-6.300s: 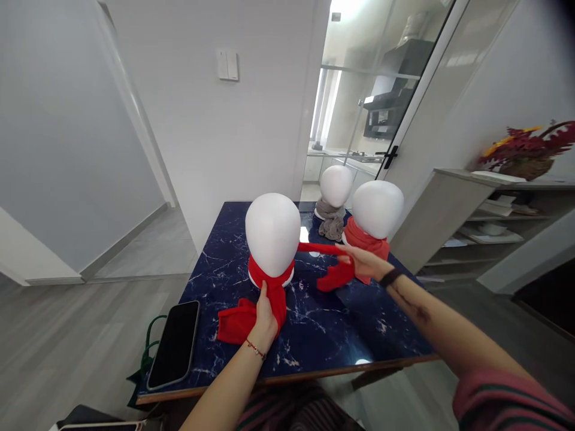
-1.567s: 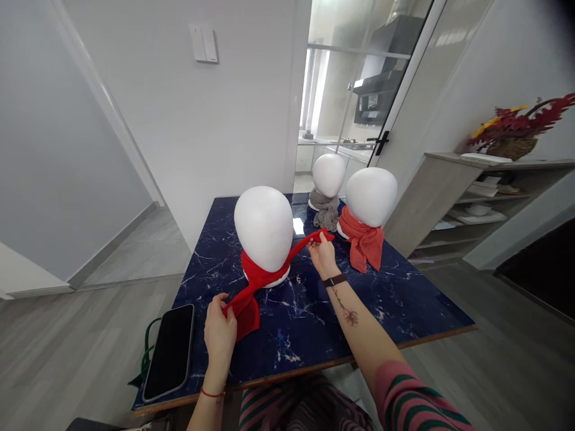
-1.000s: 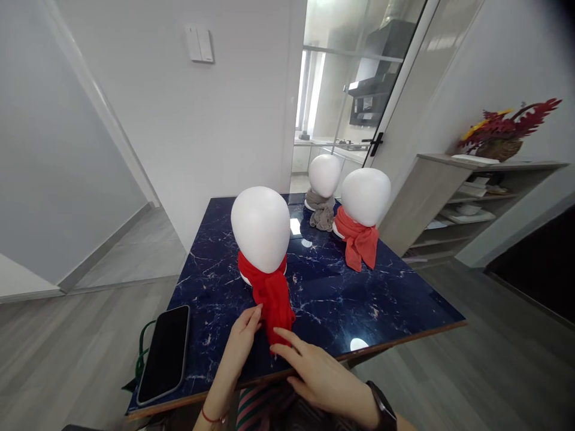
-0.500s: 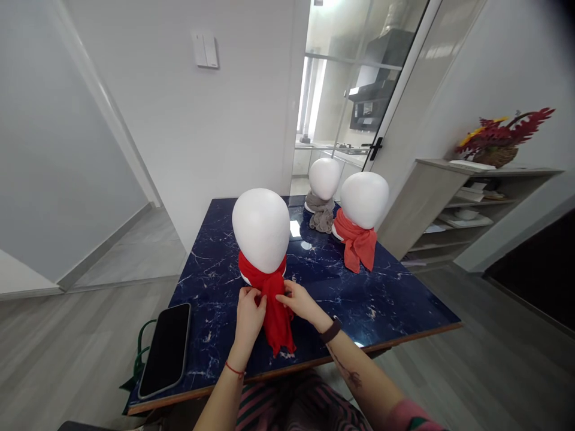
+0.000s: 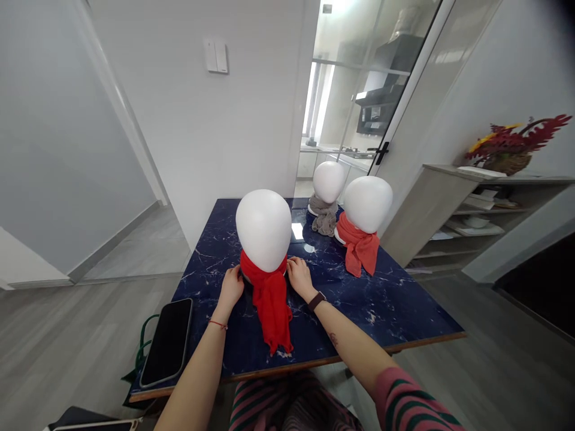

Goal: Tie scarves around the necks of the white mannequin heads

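A white foam head (image 5: 263, 228) stands near the front of the dark blue marble table (image 5: 395, 299). A red scarf (image 5: 271, 299) is wrapped round its neck, both ends hanging down in front onto the table. My left hand (image 5: 231, 286) cups the left side of the head's base, fingers curled against it. My right hand (image 5: 299, 277) cups the right side of the base in the same way. Each hand touches the base and the scarf's edge.
Behind stand a second white head (image 5: 367, 203) with an orange-red scarf (image 5: 358, 248) and a third head (image 5: 328, 181) with a grey scarf (image 5: 322, 218). A black phone (image 5: 167, 341) lies at the table's front left corner. Shelves (image 5: 476, 215) are to the right.
Both scarf ends, earlier pulled out sideways, now hang together in front. My hands have left the knot and moved apart to the two sides of the head's base.
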